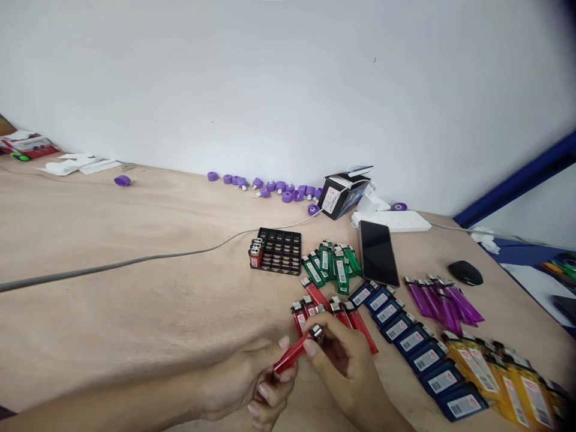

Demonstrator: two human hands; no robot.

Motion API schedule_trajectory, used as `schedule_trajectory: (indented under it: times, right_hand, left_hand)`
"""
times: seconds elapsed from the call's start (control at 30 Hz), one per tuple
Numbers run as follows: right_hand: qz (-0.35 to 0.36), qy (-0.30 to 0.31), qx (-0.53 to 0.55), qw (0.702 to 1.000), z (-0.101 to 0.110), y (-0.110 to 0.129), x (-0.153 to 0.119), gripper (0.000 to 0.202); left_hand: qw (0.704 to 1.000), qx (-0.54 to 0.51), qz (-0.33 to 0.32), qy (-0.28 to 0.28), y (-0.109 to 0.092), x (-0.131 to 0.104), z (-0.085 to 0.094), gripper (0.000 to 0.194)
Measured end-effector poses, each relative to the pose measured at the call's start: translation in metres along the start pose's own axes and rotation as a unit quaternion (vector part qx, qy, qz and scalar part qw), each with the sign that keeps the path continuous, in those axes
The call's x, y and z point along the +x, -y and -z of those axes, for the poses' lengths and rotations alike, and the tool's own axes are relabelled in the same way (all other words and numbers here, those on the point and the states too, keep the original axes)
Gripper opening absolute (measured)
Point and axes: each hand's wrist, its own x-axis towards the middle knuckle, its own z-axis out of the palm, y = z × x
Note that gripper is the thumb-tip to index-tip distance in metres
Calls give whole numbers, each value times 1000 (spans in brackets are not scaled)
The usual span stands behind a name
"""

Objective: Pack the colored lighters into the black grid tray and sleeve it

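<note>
A red lighter is held between both hands, its metal top pointing up and right. My left hand is closed round its lower end. My right hand pinches it near the metal top. Just behind my right hand lie more red lighters. Farther back, a black grid tray holds several red lighters standing in its left column. Green lighters are heaped right of the tray. Blue lighters form a slanting row, with purple and yellow ones beyond.
A phone, a black mouse, a white power strip and an open black box are at the right and back. Purple caps line the wall. A grey cable crosses the table on the left.
</note>
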Motion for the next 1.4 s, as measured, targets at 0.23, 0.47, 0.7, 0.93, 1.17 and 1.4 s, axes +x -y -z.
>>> schedule_trajectory:
  times: [0.23,0.47,0.7,0.93,1.17,1.4]
  right_hand:
    - [-24,18,30,999,2,4,0,22]
    - [-55,17,83,995,3,5,-1,29]
    - [-54,17,47,997,3,1,-2,32]
    - [-21,30,31,999,3,-5,-2,31]
    - [-33,24,28,999,1,-8,-4,31]
    - [-31,18,34,999,3,-11,-5,29]
  left_hand:
    - [1000,-3,-4,7,1,0,0,52]
    - [1000,-2,4,2,-2,-1,-1,53]
    - [1000,-3,9,4,0,-2,0,53]
    - [1000,2,7,-1,0,-2,0,53]
    - [1000,2,14,-3,-1,-1,-1,56]
    - [1000,2,11,-3,-2,-2,-1,55]
